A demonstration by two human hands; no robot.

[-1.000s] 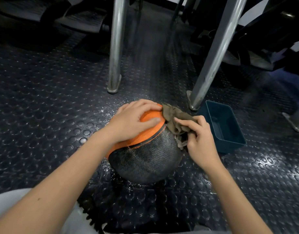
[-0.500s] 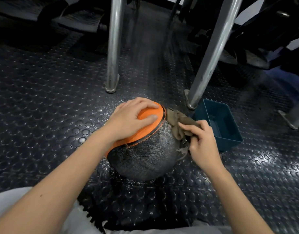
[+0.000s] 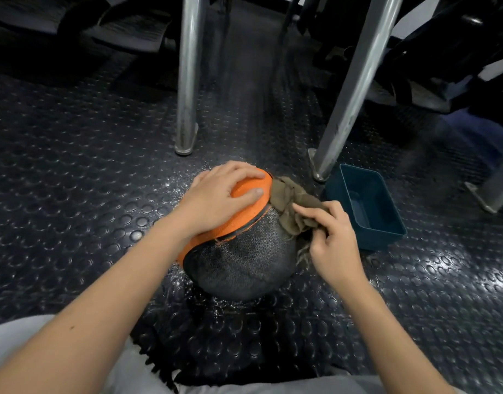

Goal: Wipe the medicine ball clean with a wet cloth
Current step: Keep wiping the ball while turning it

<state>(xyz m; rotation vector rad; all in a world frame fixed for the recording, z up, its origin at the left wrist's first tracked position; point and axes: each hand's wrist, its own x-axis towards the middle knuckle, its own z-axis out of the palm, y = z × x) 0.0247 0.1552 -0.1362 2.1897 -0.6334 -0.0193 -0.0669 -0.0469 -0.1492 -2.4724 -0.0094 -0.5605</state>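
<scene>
An orange-and-grey medicine ball (image 3: 244, 260) sits on the black studded rubber floor (image 3: 74, 180). The left hand (image 3: 216, 200) rests on top of it; the right hand (image 3: 332, 237) holds a brown cloth (image 3: 290, 206) against its upper right side. A teal plastic tub (image 3: 378, 240) lies just right of it; two steel legs (image 3: 188, 81) stand behind.

A single wide-angle view is taken from the wearer's head and directed forward and steeply down at a studded dark floor (image 3: 74, 194). Both forearms are seen entering from the bottom edge, so the scene is viewed closely, within arm's reach. The medicine ball (image 3: 244, 260) is framed near the centre, with the left hand (image 3: 216, 200) on top of it and the right hand (image 3: 332, 237) at a cloth (image 3: 290, 206) beside it. Metal legs (image 3: 188, 81) are cut off by the top edge.
</scene>
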